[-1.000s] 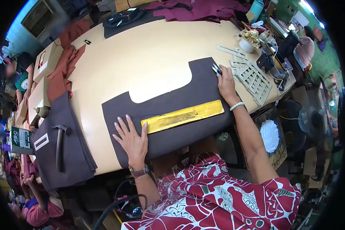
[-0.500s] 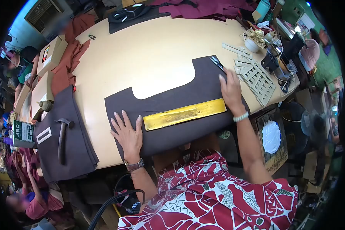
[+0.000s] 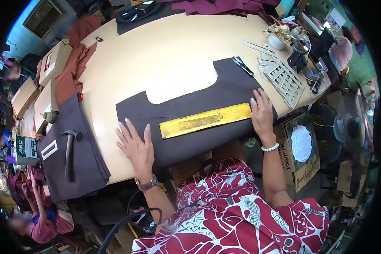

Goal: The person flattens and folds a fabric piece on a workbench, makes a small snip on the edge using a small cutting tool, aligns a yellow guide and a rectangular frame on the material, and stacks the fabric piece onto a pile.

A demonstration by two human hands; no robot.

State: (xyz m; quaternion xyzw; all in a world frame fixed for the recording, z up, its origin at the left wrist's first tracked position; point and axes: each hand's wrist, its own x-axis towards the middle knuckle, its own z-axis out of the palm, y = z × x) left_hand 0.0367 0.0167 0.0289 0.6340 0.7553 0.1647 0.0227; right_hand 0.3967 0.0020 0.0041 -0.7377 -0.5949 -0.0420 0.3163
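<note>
Dark fabric [image 3: 199,143]: flat beneath yellow bar [image 3: 205,120]!
Left hand [image 3: 137,150]: spread wide at fabric's edge!
Right hand [image 3: 263,117]: loosely spread beside bar!

The right grip [image 3: 262,111], which held the snips [image 3: 243,67] a second ago, has let go of them and come nearer, to the right end of the yellow bar [image 3: 205,121]. The snips now lie loose on the far right corner of the dark cloth [image 3: 228,91]. The left grip [image 3: 136,150] has shifted left to the cloth's left edge, its thumb now apart from the bar's left end, which it had touched.
</note>
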